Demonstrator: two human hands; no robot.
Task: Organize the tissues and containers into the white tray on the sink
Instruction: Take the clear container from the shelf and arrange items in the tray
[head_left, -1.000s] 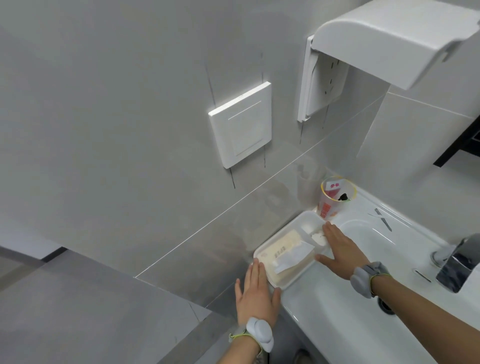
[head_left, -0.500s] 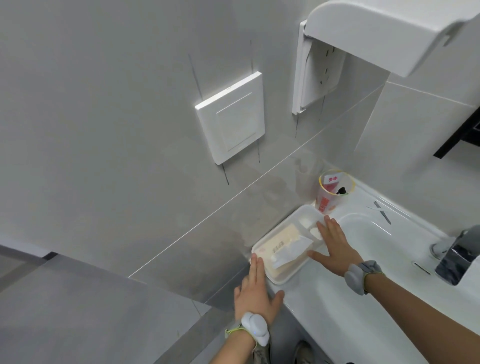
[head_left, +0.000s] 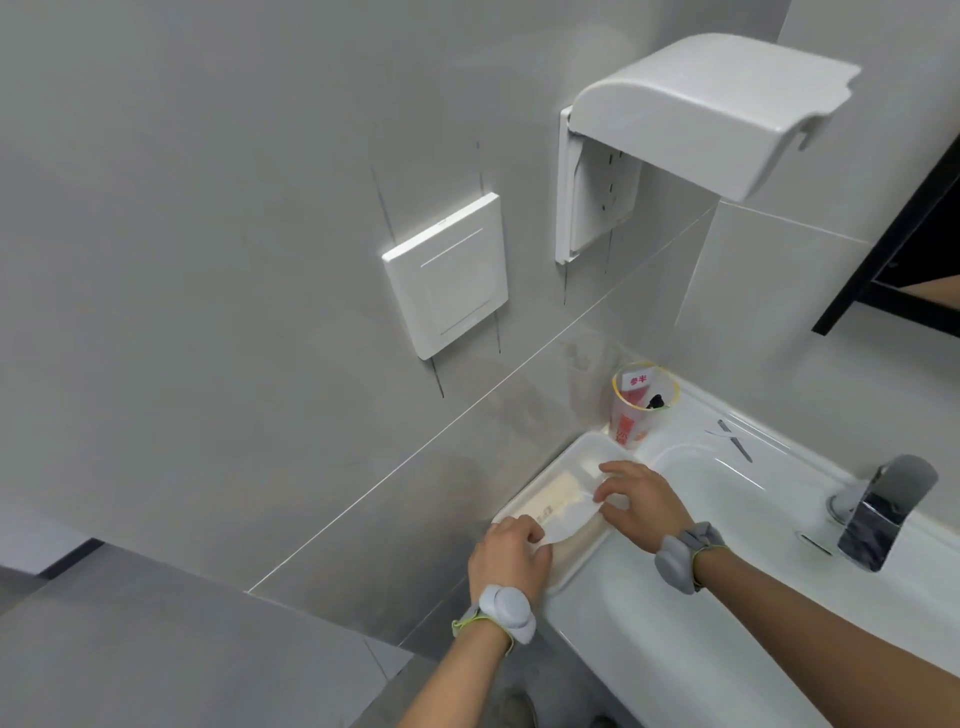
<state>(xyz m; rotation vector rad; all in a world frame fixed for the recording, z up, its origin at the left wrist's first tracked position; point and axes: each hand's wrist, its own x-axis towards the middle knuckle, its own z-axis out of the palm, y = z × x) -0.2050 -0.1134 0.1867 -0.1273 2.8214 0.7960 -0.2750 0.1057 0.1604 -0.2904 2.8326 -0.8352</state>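
A white tray (head_left: 582, 451) lies on the sink's left rim against the wall. Inside it is a cream tissue pack (head_left: 551, 494) with a loose white tissue (head_left: 569, 517) draped across it. My left hand (head_left: 506, 558) curls over the tray's near corner and pinches the tissue's near end. My right hand (head_left: 641, 501) rests on the tray's right side, fingertips pinching the tissue's far edge. A clear cup (head_left: 640, 402) with a yellow rim holds a red-labelled tube and stands just beyond the tray.
The white sink (head_left: 691, 561) fills the lower right, with a chrome tap (head_left: 878, 512) at its right side. A thin metal tool (head_left: 733, 440) lies on the back rim. A paper dispenser (head_left: 696, 109) and a wall switch plate (head_left: 449, 273) hang above.
Both hands have moved from lying flat beside the tray onto it, and their fingers have closed on the loose tissue. The camera view shifted slightly.
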